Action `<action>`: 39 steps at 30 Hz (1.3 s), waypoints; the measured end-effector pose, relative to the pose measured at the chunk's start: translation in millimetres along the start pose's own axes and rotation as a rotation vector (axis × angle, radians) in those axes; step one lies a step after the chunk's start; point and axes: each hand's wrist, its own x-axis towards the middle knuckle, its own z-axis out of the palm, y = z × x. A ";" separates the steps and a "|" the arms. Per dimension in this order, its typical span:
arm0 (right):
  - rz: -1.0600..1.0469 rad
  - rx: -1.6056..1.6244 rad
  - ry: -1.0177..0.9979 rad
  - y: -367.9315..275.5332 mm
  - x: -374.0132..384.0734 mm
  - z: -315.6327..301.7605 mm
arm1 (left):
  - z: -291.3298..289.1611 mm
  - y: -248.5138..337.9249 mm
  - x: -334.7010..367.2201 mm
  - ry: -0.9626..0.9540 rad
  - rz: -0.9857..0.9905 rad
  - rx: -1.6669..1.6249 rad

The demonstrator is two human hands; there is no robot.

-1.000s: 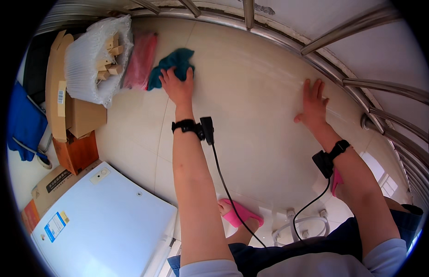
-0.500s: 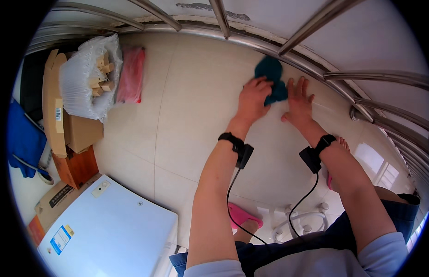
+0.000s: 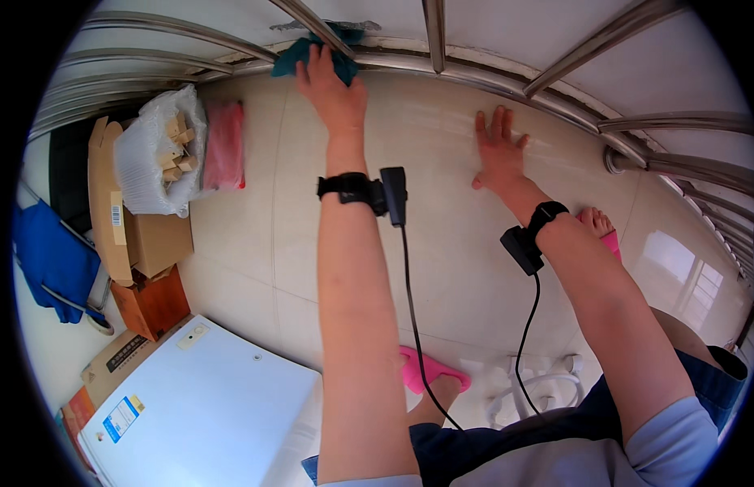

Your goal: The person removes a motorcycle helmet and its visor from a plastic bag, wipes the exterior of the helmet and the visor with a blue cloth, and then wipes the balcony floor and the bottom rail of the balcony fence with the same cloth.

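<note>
A dark teal cloth (image 3: 289,62) is bunched over the lower metal rail at the far side, around the foot of an upright bar. My left hand (image 3: 335,99) grips it with bent fingers, and part of the cloth is hidden beneath them. To the right, my right hand (image 3: 500,154) rests on the tiled floor (image 3: 425,243), palm down with its fingers spread, holding nothing. Each wrist wears a black strap with a small black box and a cable.
Metal railing (image 3: 490,81) curves along the far wall. On the left stand a cardboard box (image 3: 162,239) with bubble wrap (image 3: 146,174) and wooden pieces, a red plastic-wrapped packet (image 3: 224,146), a blue folding chair (image 3: 56,260) and a white appliance (image 3: 206,398). A pink slipper (image 3: 421,369) is near my foot.
My left hand has moved left and farther away, carrying the cloth from the floor onto the rail. My right hand stays spread on the floor, slightly farther left in view.
</note>
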 end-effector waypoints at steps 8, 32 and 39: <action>-0.077 0.104 0.070 20.0 -4.0 2.6 | 10.3 123.0 -72.9 -0.077 -0.426 -0.582; 0.108 0.774 0.586 106.6 -88.3 75.8 | 7.2 192.7 -138.6 -0.303 -0.022 -0.473; 0.066 0.405 0.402 94.9 -124.2 100.6 | -17.0 39.3 -194.1 -0.175 -0.136 0.067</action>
